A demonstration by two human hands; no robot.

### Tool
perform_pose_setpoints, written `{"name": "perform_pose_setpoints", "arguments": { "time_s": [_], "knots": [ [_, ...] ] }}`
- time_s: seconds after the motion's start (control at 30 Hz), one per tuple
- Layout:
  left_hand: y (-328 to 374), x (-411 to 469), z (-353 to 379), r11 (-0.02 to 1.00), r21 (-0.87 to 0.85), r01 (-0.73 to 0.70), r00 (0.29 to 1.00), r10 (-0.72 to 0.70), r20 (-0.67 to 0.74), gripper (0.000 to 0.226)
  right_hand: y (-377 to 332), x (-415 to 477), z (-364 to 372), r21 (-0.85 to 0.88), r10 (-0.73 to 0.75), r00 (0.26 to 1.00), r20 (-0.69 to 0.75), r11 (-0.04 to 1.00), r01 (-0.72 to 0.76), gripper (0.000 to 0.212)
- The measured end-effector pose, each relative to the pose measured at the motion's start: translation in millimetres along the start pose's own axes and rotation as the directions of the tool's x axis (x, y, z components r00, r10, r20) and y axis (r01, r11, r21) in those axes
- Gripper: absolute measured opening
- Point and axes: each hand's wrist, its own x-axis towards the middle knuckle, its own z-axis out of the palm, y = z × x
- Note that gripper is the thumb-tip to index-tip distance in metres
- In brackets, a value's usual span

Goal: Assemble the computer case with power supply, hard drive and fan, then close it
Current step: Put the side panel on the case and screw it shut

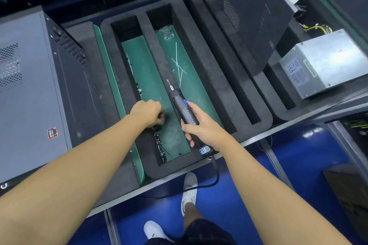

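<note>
My right hand [201, 127] grips a black electric screwdriver [180, 98], its bit pointing away over the foam tray. My left hand [149, 113] reaches into the tray's left green-floored slot with fingers curled down over a row of small black screws [159, 143]; whether it holds any is hidden. A grey computer case [27, 95] lies closed on its side at the left. A silver power supply [324, 63] sits at the right beside a leaning black side panel [253, 18].
The black foam tray [153, 51] has several long slots. White cable ties [179, 65] lie in the second slot. The screwdriver's cord [216, 177] hangs off the table edge. Blue floor and my white shoes are below.
</note>
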Motion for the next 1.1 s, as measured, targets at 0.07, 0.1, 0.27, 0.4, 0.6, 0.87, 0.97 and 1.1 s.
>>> {"name": "perform_pose_setpoints", "arguments": {
  "time_s": [0.07, 0.1, 0.27, 0.4, 0.6, 0.87, 0.97, 1.1],
  "knots": [
    [1.9, -1.9, 2.2, 0.996, 0.08, -0.041, 0.999, 0.042, -0.007, 0.006, -0.6, -0.7, 0.6, -0.01, 0.002, 1.0, 0.002, 1.0, -0.002, 0.076],
    [4.6, -2.9, 3.8, 0.992, 0.117, -0.046, 0.999, 0.049, -0.023, 0.008, -0.9, -1.1, 0.9, -0.01, 0.003, 1.0, 0.0, 1.0, -0.003, 0.076],
    [21.1, -13.8, 12.4, 0.968, 0.231, -0.099, 0.992, 0.078, 0.099, 0.017, -1.1, -1.1, 1.1, -0.026, 0.003, 1.0, -0.006, 1.0, -0.003, 0.076],
    [35.8, -23.2, 20.6, 0.947, 0.244, -0.209, 0.961, 0.154, 0.229, 0.009, -0.9, -0.1, 0.3, -0.029, 0.0, 1.0, -0.007, 1.0, 0.0, 0.075],
    [54.6, -24.4, 37.0, 0.899, 0.391, -0.197, 0.966, 0.11, 0.233, 0.031, 0.4, -0.4, 0.7, -0.01, 0.001, 1.0, -0.005, 1.0, -0.002, 0.075],
    [59.7, -26.2, 50.3, 0.858, 0.458, -0.233, 0.971, 0.18, 0.157, 0.029, 1.0, -0.8, 1.6, -0.003, 0.002, 1.0, -0.005, 1.0, -0.002, 0.073],
    [59.4, -26.4, 50.3, 0.853, 0.459, -0.249, 0.967, 0.191, 0.17, 0.028, 0.0, -1.5, 2.7, -0.004, 0.005, 1.0, -0.014, 1.0, -0.005, 0.074],
    [61.0, -28.8, 49.9, 0.857, 0.453, -0.246, 0.967, 0.187, 0.171, 0.03, -1.0, -2.9, 4.0, -0.01, 0.011, 1.0, -0.025, 1.0, -0.011, 0.077]
  ]
}}
